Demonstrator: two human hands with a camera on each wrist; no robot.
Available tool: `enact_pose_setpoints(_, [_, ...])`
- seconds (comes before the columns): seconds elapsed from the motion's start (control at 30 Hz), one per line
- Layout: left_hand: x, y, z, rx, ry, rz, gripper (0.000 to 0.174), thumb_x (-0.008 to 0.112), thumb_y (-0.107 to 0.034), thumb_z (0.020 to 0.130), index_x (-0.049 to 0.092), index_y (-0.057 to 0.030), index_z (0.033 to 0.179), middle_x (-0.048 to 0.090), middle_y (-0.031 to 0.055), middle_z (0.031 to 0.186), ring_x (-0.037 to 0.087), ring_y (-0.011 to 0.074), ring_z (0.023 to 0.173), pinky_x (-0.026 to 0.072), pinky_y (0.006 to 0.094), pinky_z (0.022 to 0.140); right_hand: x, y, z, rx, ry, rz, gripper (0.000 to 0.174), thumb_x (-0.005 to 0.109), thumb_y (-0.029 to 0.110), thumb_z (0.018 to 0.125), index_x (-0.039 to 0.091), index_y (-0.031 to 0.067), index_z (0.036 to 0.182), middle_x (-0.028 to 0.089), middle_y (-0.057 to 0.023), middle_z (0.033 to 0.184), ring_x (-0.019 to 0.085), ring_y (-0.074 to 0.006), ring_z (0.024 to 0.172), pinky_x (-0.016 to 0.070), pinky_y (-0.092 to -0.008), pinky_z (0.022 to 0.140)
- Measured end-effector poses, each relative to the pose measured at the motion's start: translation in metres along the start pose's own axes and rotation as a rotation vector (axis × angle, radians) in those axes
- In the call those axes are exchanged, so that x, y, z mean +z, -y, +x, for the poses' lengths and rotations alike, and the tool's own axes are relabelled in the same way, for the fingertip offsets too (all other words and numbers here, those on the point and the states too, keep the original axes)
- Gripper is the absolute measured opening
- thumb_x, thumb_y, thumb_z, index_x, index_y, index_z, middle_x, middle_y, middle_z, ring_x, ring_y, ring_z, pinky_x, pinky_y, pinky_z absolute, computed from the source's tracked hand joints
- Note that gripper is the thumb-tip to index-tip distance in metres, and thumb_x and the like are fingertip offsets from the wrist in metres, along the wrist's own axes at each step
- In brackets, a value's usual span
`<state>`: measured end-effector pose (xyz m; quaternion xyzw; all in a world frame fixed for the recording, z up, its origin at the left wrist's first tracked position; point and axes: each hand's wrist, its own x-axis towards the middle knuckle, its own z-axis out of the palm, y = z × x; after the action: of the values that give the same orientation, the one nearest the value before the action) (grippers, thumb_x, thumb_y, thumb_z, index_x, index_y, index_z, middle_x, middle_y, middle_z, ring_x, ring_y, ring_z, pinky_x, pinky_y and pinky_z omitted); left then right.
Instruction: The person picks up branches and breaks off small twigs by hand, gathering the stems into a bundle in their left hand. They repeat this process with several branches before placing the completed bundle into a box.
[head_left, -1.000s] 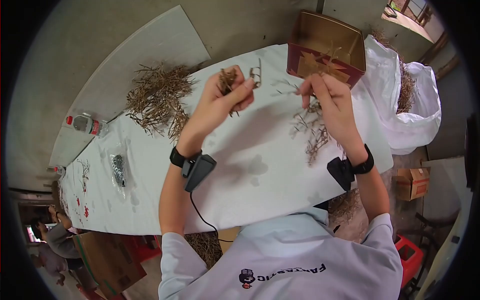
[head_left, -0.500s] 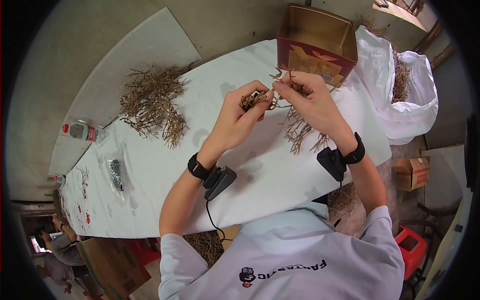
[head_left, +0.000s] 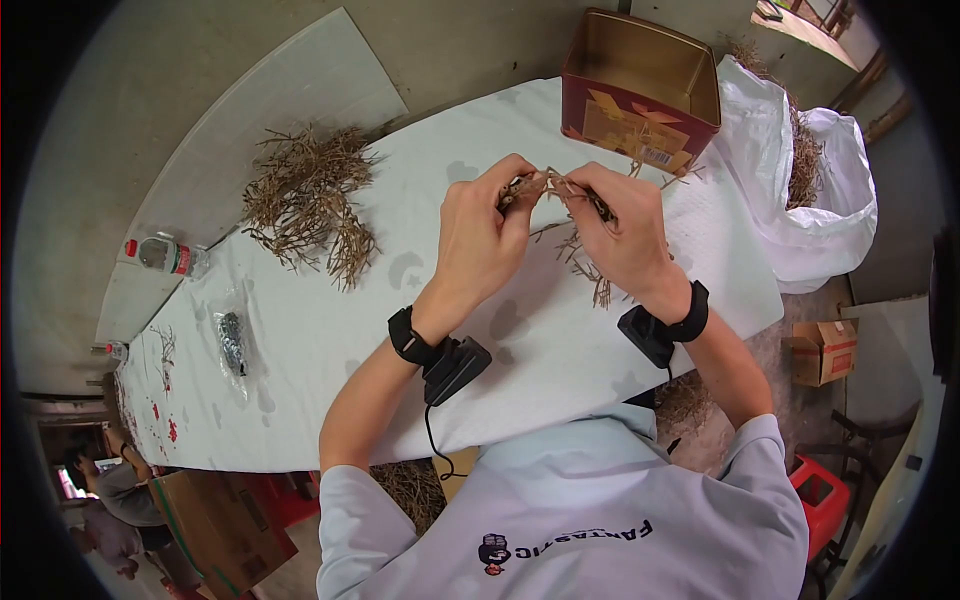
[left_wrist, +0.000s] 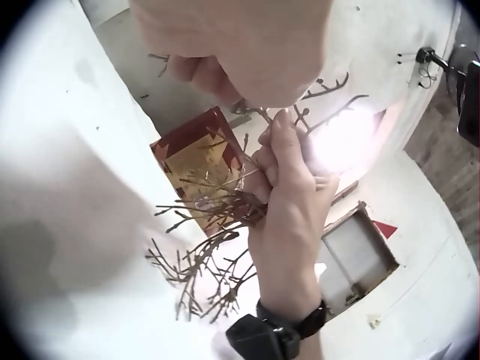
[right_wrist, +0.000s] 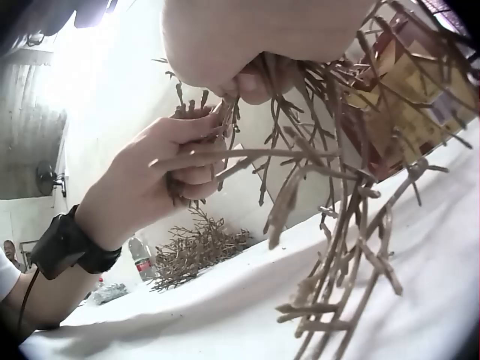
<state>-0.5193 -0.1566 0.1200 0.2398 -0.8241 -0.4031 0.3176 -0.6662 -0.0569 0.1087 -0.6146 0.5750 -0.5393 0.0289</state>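
Observation:
In the head view both hands meet over the white-covered table (head_left: 440,370), fingertips close together. The left hand (head_left: 478,240) grips a small bunch of short brown twigs (head_left: 520,188) between curled fingers and thumb. Opposite it, the right hand (head_left: 628,232) holds dry branching twigs (head_left: 601,290), whose forked ends hang below the palm. The right wrist view shows these twigs spreading large in the foreground, with the left hand (right_wrist: 154,165) pinching at a twig tip beside them. In the left wrist view the right hand's (left_wrist: 289,202) thumb lies along a twig; the left palm hides its own fingertips.
A heap of twigs (head_left: 305,200) lies at the table's back left. Behind the right hand stands an open red-and-gold tin box (head_left: 600,130). A white sack (head_left: 800,250) of twigs sits at right. A plastic bottle (head_left: 165,256) and a clear packet (head_left: 232,345) lie left.
The hands were apart a second ago and have come together at their fingertips. The right hand has moved left with its twigs; since half a second ago both hands have turned slightly.

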Motion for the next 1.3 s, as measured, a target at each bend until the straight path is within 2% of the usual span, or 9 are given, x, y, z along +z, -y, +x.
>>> enact_pose_setpoints(0.23, [-0.011, -0.005, 0.006, -0.076, 0.112, -0.251, 0.015, 0.060, -0.008, 0.094, 0.060, 0.0040, 0.086, 0.058, 0.0062, 0.064, 0.046, 0.0082, 0.060, 0.0350, 0.0305, 0.053, -0.002, -0.005, -0.002, -0.134, -0.084, -0.010, 0.006, 0.063, -0.001, 0.091, 0.061, -0.0035, 0.087, 0.060, -0.0081, 0.069, 0.051, -0.0150, 0.057, 0.0408, -0.0276, 0.053])
enact_pose_setpoints(0.33, [-0.013, -0.007, 0.009, -0.129, 0.238, -0.250, 0.020, 0.061, -0.012, 0.095, 0.059, 0.0040, 0.083, 0.053, 0.0020, 0.062, 0.040, 0.0071, 0.060, 0.0315, 0.0297, 0.052, -0.007, -0.003, -0.003, 0.127, 0.047, 0.175, 0.015, 0.061, 0.007, 0.098, 0.060, -0.0033, 0.087, 0.057, -0.0051, 0.067, 0.047, -0.0113, 0.056, 0.0365, -0.0251, 0.052])
enact_pose_setpoints(0.5, [-0.007, -0.001, 0.003, -0.075, 0.222, -0.267, 0.028, 0.061, -0.016, 0.100, 0.057, 0.0013, 0.078, 0.045, -0.0052, 0.063, 0.034, 0.0040, 0.061, 0.0268, 0.0247, 0.053, -0.005, -0.009, -0.008, 0.237, 0.067, 0.317, 0.023, 0.059, 0.014, 0.102, 0.060, -0.0038, 0.087, 0.055, -0.0027, 0.066, 0.043, -0.0085, 0.056, 0.0326, -0.0235, 0.052])
enact_pose_setpoints(0.63, [0.001, 0.001, 0.004, -0.064, 0.128, -0.272, 0.029, 0.061, -0.014, 0.099, 0.056, 0.0023, 0.076, 0.044, -0.0050, 0.062, 0.035, 0.0038, 0.061, 0.0275, 0.0250, 0.053, -0.006, 0.001, -0.006, 0.193, 0.043, 0.204, 0.021, 0.061, 0.011, 0.100, 0.060, -0.0036, 0.085, 0.056, -0.0047, 0.067, 0.045, -0.0088, 0.056, 0.0345, -0.0240, 0.052])
enact_pose_setpoints(0.9, [0.009, 0.006, 0.000, -0.014, -0.056, -0.143, 0.027, 0.062, -0.013, 0.097, 0.056, 0.0036, 0.077, 0.047, 0.0002, 0.060, 0.036, 0.0055, 0.058, 0.0299, 0.0253, 0.051, 0.009, -0.006, -0.013, -0.218, -0.141, -0.087, 0.005, 0.066, -0.002, 0.086, 0.063, -0.0010, 0.083, 0.058, -0.0094, 0.066, 0.056, -0.0195, 0.054, 0.0407, -0.0288, 0.048])
enact_pose_setpoints(0.97, [0.014, 0.014, 0.007, 0.120, -0.286, -0.156, 0.027, 0.062, -0.015, 0.096, 0.059, 0.0037, 0.077, 0.048, 0.0085, 0.056, 0.033, 0.0097, 0.052, 0.0295, 0.0298, 0.048, 0.010, 0.000, -0.017, -0.380, -0.037, -0.127, 0.012, 0.066, -0.007, 0.074, 0.063, -0.0005, 0.084, 0.058, -0.0094, 0.066, 0.058, -0.0242, 0.053, 0.0427, -0.0314, 0.046])
enact_pose_setpoints(1.03, [-0.020, 0.027, 0.033, -0.058, -0.358, -0.153, 0.039, 0.060, -0.022, 0.100, 0.054, -0.0020, 0.067, 0.049, 0.0019, 0.055, 0.035, 0.0089, 0.049, 0.0298, 0.0284, 0.047, 0.010, 0.026, -0.028, -0.482, 0.128, -0.044, 0.020, 0.063, -0.009, 0.066, 0.063, 0.0000, 0.083, 0.058, -0.0090, 0.066, 0.058, -0.0242, 0.053, 0.0442, -0.0331, 0.046])
enact_pose_setpoints(1.2, [-0.065, 0.019, 0.039, -0.177, -0.259, -0.485, 0.045, 0.057, -0.033, 0.103, 0.045, -0.0105, 0.067, 0.041, -0.0042, 0.055, 0.035, 0.0071, 0.047, 0.0264, 0.0267, 0.046, 0.010, 0.052, -0.039, -0.433, 0.209, 0.087, 0.019, 0.061, -0.011, 0.068, 0.063, -0.0003, 0.084, 0.059, -0.0091, 0.067, 0.057, -0.0246, 0.052, 0.0441, -0.0323, 0.047])
enact_pose_setpoints(1.3, [-0.058, 0.014, 0.035, -0.265, -0.104, -0.758, 0.044, 0.056, -0.037, 0.104, 0.042, -0.0127, 0.070, 0.036, -0.0044, 0.054, 0.033, 0.0065, 0.047, 0.0244, 0.0263, 0.045, -0.007, 0.046, -0.035, -0.177, 0.133, 0.063, 0.016, 0.061, -0.011, 0.073, 0.063, -0.0014, 0.086, 0.058, -0.0090, 0.067, 0.056, -0.0221, 0.053, 0.0444, -0.0297, 0.049])
